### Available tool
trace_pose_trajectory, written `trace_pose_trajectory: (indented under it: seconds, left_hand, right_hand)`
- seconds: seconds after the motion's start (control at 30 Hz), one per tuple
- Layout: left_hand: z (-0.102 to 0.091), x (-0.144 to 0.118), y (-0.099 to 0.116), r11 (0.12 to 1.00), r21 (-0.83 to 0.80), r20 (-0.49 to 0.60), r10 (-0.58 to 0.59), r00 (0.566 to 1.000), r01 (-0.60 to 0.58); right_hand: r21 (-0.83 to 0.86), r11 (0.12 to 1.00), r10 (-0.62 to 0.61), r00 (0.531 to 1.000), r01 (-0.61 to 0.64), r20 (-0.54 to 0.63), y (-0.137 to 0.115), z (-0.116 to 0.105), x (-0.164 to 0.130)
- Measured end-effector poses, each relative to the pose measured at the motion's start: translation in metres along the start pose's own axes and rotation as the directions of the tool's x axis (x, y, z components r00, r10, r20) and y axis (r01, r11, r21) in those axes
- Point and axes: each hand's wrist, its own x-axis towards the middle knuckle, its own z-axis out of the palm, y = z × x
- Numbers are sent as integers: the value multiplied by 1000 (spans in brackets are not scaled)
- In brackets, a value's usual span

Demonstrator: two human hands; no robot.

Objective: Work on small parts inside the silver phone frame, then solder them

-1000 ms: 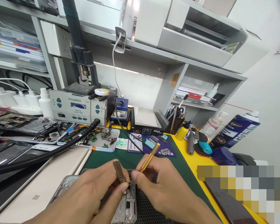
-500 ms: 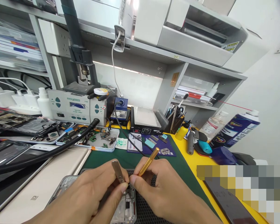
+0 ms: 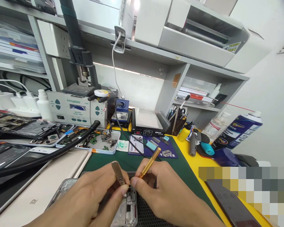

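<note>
My left hand [image 3: 94, 197] is closed on a pair of metal tweezers [image 3: 117, 172], pinched between thumb and fingers. A slim gold-coloured pen-shaped tool [image 3: 150, 162] leans up and back in the grip of my right hand [image 3: 158, 190]; its tip is hidden by my fingers. The two hands nearly touch at the fingertips, over the upper end of an opened phone frame [image 3: 132, 210]. My left hand covers much of that frame, which lies on a black perforated pad [image 3: 144, 214]. What the tool tips touch cannot be made out.
A large gold-backed phone or tablet [image 3: 35, 192] lies left, a black hose [image 3: 61, 151] across it. Behind are a parts tray [image 3: 104, 149], a hot-air station [image 3: 78, 107] and a small black heating plate [image 3: 148, 129]. A spray can [image 3: 239, 132] and a dark phone [image 3: 229, 201] are right.
The view has shifted very slightly. Both hands keep their grips over the phone frame, and no object has visibly changed place.
</note>
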Motion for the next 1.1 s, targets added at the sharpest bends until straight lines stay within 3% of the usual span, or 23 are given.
trace_pose_trajectory:
  seconds: [0.1,0.57,0.87,1.1]
  left_hand:
    - [1,1,-2,999,41,-25,13,1000,-11]
    - [-2,13,2,995,-65,-49,69,996,-72]
    - [3,6,0,999,-12,-45,47,998,-47]
    - [1,2,0,1000,-25,-8,9,1000,-10]
  right_hand:
    - [6,1000,17,1000,-17,-1,-3,1,0]
    - [29,998,58,998,-58,-6,-4,2,0]
    - [41,998,-41,997,44,-64,2,2,0]
    - [45,999,-28,1000,29,-11,6,4,1]
